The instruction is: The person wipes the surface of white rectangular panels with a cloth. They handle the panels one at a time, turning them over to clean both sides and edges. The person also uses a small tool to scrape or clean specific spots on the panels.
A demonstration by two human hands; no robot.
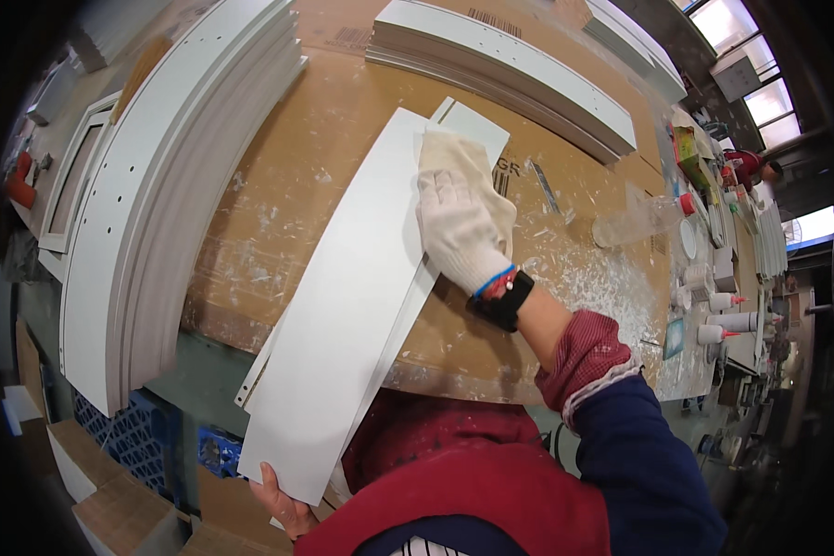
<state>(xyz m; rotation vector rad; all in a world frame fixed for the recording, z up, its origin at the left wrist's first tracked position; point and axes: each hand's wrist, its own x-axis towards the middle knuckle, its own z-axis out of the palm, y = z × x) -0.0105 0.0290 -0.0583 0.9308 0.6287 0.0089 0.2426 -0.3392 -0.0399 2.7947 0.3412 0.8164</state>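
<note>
A long white panel point(334, 278) lies slanted across the cardboard-covered table, its near end jutting past the front edge. Beneath it sits another white panel point(477, 125), showing at the far end and along the sides. My bare left hand point(283, 505) grips the near end of the upper panel, thumb along its edge; the other fingers are partly hidden. My right hand point(459, 222), in a white knit glove, presses a cream cloth point(454, 153) against the panel's far right edge. Its fingers lie over the cloth.
White panels are stacked at the left point(111, 232) and far side point(500, 69). Right of my hand are a thin knife-like tool point(545, 188) and a clear plastic bottle point(644, 221) with a red cap. Red-tipped glue bottles point(718, 334) stand farther right. A blue crate point(134, 440) sits below left.
</note>
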